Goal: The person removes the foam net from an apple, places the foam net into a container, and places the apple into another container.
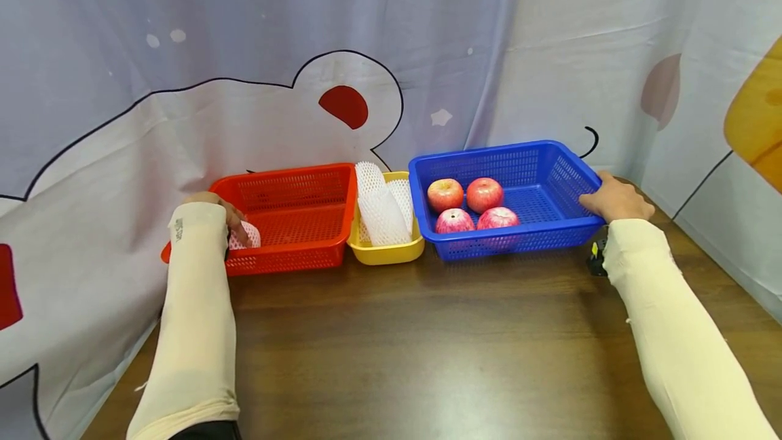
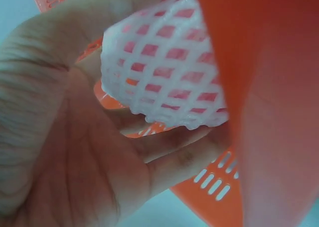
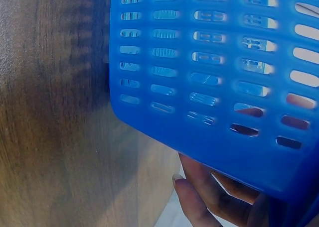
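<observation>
My left hand (image 1: 232, 214) reaches into the left end of the red basket (image 1: 293, 261). It holds an apple in a white foam net (image 1: 252, 235), low against the front wall. In the left wrist view, thumb and fingers curve around the netted apple (image 2: 164, 62), while the palm stands apart from it; the basket wall hides its right side. On the right, my right hand (image 1: 620, 201) grips the right rim of the blue basket (image 1: 525, 235). Its fingers (image 3: 192, 204) show beside the basket's slotted wall in the right wrist view.
Several bare red apples (image 1: 485, 194) sit in the left half of the blue basket. Between the two baskets stands a small yellow basket (image 1: 386, 257) with white foam nets (image 1: 385, 216) sticking up. All stand on a brown wooden table (image 1: 427, 345), with a printed curtain (image 1: 244, 127) behind.
</observation>
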Demonstrator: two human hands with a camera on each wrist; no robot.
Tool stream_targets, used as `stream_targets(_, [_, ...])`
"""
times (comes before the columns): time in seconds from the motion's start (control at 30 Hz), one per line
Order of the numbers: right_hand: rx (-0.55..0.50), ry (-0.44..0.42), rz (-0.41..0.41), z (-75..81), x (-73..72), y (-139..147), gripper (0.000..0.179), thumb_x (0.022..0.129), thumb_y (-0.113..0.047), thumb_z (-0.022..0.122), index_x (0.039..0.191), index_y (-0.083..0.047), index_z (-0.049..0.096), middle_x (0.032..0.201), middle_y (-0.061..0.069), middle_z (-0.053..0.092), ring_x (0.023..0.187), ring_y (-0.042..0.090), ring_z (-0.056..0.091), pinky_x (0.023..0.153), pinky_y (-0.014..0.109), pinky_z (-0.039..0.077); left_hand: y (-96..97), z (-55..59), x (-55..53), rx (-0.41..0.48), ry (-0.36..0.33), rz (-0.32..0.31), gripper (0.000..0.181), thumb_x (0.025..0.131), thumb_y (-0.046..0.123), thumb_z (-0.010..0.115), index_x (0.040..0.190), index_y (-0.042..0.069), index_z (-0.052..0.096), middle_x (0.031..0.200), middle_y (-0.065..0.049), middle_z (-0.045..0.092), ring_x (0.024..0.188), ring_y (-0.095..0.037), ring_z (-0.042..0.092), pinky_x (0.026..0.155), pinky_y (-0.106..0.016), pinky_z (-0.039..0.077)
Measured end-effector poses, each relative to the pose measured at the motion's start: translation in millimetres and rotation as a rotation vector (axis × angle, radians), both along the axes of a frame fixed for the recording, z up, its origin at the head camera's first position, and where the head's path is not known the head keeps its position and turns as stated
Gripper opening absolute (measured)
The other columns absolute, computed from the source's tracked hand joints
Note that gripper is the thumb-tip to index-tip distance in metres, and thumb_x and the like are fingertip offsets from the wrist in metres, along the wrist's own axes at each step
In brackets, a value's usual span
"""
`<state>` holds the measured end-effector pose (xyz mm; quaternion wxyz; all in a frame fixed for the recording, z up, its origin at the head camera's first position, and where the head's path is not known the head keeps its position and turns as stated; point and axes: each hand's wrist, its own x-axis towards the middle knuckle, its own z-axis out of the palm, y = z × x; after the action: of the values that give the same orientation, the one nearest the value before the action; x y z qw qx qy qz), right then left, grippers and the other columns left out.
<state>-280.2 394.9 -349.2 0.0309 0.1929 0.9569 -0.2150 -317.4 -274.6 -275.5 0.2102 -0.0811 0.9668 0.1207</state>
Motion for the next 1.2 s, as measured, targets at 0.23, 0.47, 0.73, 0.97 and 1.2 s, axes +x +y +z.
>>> stream_targets(0.23, [0.003, 0.0, 0.011, -1.9, -0.5, -1.6, 0.084, 0.091, -0.036, 0.048, 0.159, -0.011, 0.007, 0.141, 0.044, 0.036, 0.118, 0.065, 0.042, 0.09, 0.071, 0.035, -0.8, -7.6, -2.0, 0.06, -0.02, 0.18, 0.099, 0.06, 0.043, 0.09, 0.145, 0.012, 0.05, 0.145, -0.024, 0.05, 0.104, -0.031, 0.053, 0.073, -0.036, 0.058])
stream_targets(0.47, [0.007, 0.004, 0.017, -3.8, -0.5, -1.1, 0.084, 0.091, -0.037, 0.048, 0.159, -0.01, 0.008, 0.142, 0.044, 0.035, 0.119, 0.065, 0.041, 0.091, 0.072, 0.034, -12.0, -4.9, -12.2, -0.088, -0.169, -0.147, 0.092, 0.074, 0.054, 0.072, 0.15, 0.015, 0.038, 0.146, -0.032, 0.035, 0.112, -0.038, 0.047, 0.083, -0.04, 0.053])
stream_targets(0.73, [0.005, 0.011, 0.011, -1.4, 1.5, 1.2, 0.084, 0.091, -0.036, 0.047, 0.159, -0.009, 0.006, 0.14, 0.045, 0.035, 0.119, 0.065, 0.04, 0.091, 0.073, 0.033, -40.1, -22.8, -51.1, -0.077, -0.124, -0.173, 0.089, 0.07, 0.056, 0.077, 0.144, 0.02, 0.042, 0.138, -0.029, 0.037, 0.109, -0.037, 0.047, 0.074, -0.037, 0.053])
stream_targets(0.97, [-0.005, -0.002, 0.006, -4.2, 1.6, -0.6, 0.084, 0.092, -0.037, 0.047, 0.159, -0.01, 0.005, 0.141, 0.045, 0.035, 0.12, 0.064, 0.04, 0.093, 0.072, 0.033, -54.9, -34.1, -67.4, 0.024, -0.083, -0.291, 0.081, 0.073, 0.049, 0.079, 0.131, 0.008, 0.04, 0.128, -0.028, 0.043, 0.112, -0.038, 0.045, 0.081, -0.037, 0.047])
stream_targets(1.2, [0.012, 0.012, 0.02, 0.4, 2.9, 0.5, 0.084, 0.091, -0.036, 0.047, 0.159, -0.01, 0.006, 0.138, 0.046, 0.036, 0.117, 0.065, 0.041, 0.09, 0.072, 0.034, -52.0, -27.8, -60.1, 0.07, -0.034, -0.342, 0.084, 0.082, 0.048, 0.073, 0.142, 0.006, 0.031, 0.139, -0.031, 0.035, 0.124, -0.047, 0.036, 0.096, -0.056, 0.045])
